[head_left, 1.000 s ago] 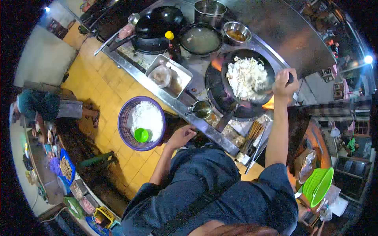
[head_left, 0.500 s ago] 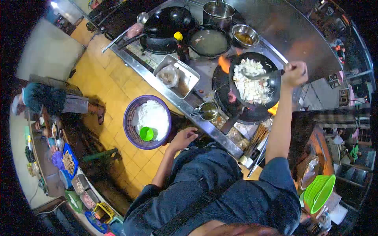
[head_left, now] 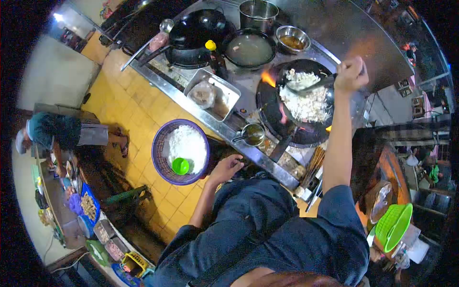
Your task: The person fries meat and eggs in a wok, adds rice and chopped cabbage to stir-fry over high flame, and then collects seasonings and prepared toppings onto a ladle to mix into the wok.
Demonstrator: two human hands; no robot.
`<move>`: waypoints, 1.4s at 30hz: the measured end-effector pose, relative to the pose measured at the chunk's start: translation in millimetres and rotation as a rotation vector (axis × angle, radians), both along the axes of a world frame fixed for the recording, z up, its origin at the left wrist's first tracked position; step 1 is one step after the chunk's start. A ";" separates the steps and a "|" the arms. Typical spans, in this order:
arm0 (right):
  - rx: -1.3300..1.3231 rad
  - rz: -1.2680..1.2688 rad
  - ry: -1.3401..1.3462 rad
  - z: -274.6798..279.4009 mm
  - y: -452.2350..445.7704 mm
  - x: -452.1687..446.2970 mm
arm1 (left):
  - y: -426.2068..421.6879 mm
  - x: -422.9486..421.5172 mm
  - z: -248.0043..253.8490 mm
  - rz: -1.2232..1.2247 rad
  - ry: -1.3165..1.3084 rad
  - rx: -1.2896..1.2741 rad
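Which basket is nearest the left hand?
The purple basket, holding a green cup; the green basket and yellow basket are farther from the left hand.

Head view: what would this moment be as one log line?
right hand: grips utensil; utensil: at white food in wok; left hand: nothing visibly held, near counter edge; flame: beside wok

Floor (head_left: 114, 98): yellow square tiles with thin dark joints, underfoot | Wall (head_left: 52, 81): pale, plain, to my left | Furniture: long worktable (head_left: 72, 235), brownish top, same side | Lighting: white lamp (head_left: 58, 17), far left; right side dimmer
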State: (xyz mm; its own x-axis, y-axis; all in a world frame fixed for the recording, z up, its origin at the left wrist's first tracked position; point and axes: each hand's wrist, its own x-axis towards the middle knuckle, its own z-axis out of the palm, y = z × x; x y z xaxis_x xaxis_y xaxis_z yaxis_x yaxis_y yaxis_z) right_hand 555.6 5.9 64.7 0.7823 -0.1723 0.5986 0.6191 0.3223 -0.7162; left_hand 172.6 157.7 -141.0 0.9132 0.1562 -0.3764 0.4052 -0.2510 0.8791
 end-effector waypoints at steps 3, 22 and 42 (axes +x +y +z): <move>-0.067 -0.001 0.012 8.0 -1.0 -6.2 | -1.3 3.6 18.4 0.009 0.076 -0.059; -0.151 -0.066 -0.065 -32.4 -35.3 -30.1 | -30.4 52.5 8.8 -0.224 -0.088 -0.002; -1.638 0.112 0.581 -118.6 -197.2 -208.2 | -151.3 148.1 10.6 0.172 0.358 -1.033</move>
State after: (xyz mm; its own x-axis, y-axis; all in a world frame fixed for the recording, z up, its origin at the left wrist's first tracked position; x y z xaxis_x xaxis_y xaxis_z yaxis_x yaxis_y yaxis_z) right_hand 347.4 -191.4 -54.0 0.9053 0.3393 -0.2557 0.2121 -0.8824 -0.4200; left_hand 320.7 6.4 -130.4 0.7220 -0.2712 -0.6366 0.6369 0.6199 0.4583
